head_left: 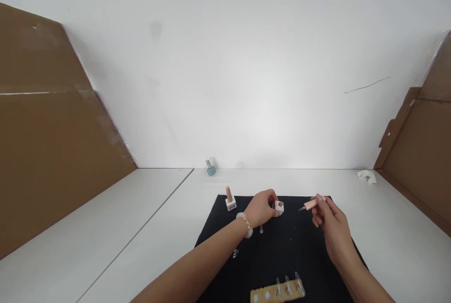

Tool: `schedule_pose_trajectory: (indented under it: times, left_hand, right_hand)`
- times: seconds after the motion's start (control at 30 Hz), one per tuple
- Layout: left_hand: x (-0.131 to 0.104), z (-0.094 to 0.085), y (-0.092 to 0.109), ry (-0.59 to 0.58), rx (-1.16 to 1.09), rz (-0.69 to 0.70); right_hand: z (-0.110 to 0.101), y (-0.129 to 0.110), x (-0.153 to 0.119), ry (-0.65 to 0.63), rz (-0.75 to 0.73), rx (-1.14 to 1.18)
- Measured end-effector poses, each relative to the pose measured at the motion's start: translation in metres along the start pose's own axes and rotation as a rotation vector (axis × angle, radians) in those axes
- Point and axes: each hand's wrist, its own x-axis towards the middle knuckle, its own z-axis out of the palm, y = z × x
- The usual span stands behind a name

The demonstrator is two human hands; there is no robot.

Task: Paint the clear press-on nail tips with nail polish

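My left hand [261,206] grips an uncapped nail polish bottle [279,207], white and square, its open neck tilted toward the right. In my right hand [327,218] is the pink cap of a nail polish brush [310,205], its bristle end pointing left, apart from the bottle. A second white bottle with a pink cap [230,199] stands closed to the left of my left hand. Nearer to me, a tan strip [277,292] carries several clear nail tips [288,285] standing up. Small clear pieces [236,252] lie on the black mat [269,256], partly beside my left forearm.
At the back, a teal nail polish bottle [210,168] leans by the white wall [246,82]. A crumpled white tissue [367,176] lies at the far right. Brown cardboard panels [52,143] close off both sides of the white table [148,228].
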Motion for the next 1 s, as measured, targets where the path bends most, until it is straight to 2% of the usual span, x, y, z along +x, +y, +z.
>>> schedule_pose_trajectory:
  times: [0.13,0.27,0.33,0.43,0.53,0.6,0.63,0.73,0.83,1.0]
  left_hand:
    - [0.003,0.002,-0.004,0.030,0.085,-0.001]
    - [-0.012,-0.006,-0.001,0.078,0.070,0.014]
    - [-0.029,-0.018,0.003,0.136,0.023,0.024]
    - [-0.068,-0.044,0.005,0.281,-0.061,0.020]
    - [-0.115,-0.058,-0.014,0.403,-0.089,-0.048]
    - [-0.142,-0.053,-0.036,0.411,-0.061,-0.184]
    - [-0.153,-0.047,-0.047,0.357,-0.050,-0.253]
    - [-0.172,-0.024,-0.068,0.276,-0.043,-0.311]
    - [-0.169,-0.009,-0.066,0.272,0.055,-0.300]
    - [-0.147,-0.006,-0.054,0.313,0.121,-0.257]
  right_hand:
    - [-0.002,0.001,0.003,0.007,0.013,0.016]
    - [-0.004,0.004,0.004,0.002,0.032,0.023]
    - [-0.005,0.006,0.004,0.001,0.037,0.025]
    - [-0.007,0.005,0.004,0.002,0.044,0.029]
    - [-0.007,0.003,0.002,0.001,0.056,0.024]
    - [-0.005,0.003,-0.001,-0.005,0.068,0.016]
    - [-0.004,0.004,-0.003,-0.010,0.076,0.012]
    - [0.000,0.006,-0.008,-0.029,0.098,0.000]
    - [0.003,0.006,-0.011,-0.037,0.106,-0.014]
    - [0.002,0.007,-0.007,-0.020,0.077,-0.013]
